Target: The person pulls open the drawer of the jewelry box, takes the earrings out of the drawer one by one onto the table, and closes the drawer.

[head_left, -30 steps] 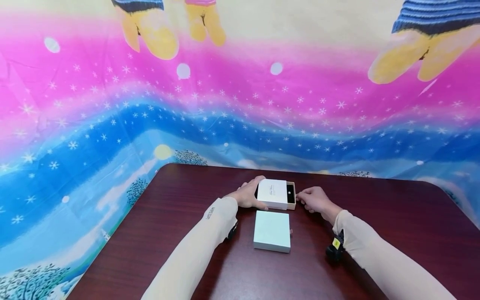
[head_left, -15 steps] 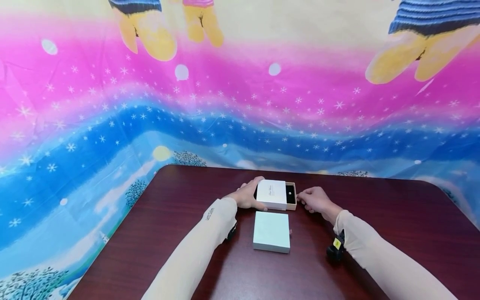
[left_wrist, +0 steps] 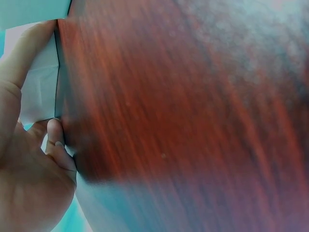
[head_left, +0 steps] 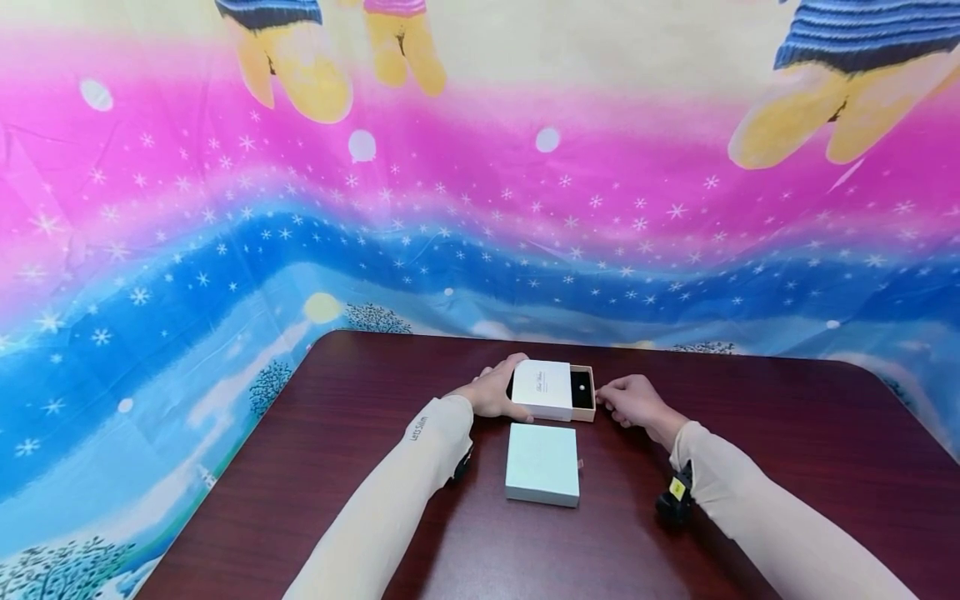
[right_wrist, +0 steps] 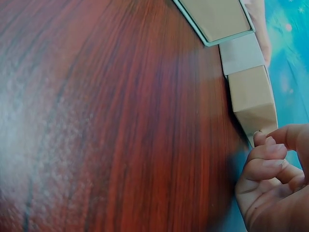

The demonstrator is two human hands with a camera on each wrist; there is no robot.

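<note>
A white drawer box (head_left: 542,390) with small printed lettering lies near the table's far edge. My left hand (head_left: 497,393) grips its left end, thumb along the front side, as the left wrist view also shows. From the right end of the white sleeve a beige tray (right_wrist: 250,89) sticks out part way. Black lining (head_left: 581,385) with a small white dot shows inside it. My right hand (head_left: 636,402) pinches at the tray's outer end with thumb and forefinger; what lies between the fingertips is hidden. Its other fingers are curled.
A pale green box (head_left: 542,465) with a small pink tab (head_left: 581,464) on its right side lies just in front of the white one. The dark red wooden table (head_left: 360,375) has rounded far corners. Behind it hangs a printed backdrop (head_left: 480,217).
The tray has slid slightly farther right out of the sleeve, my right hand moving with it. My left hand keeps its grip on the sleeve, and the green box stays put.
</note>
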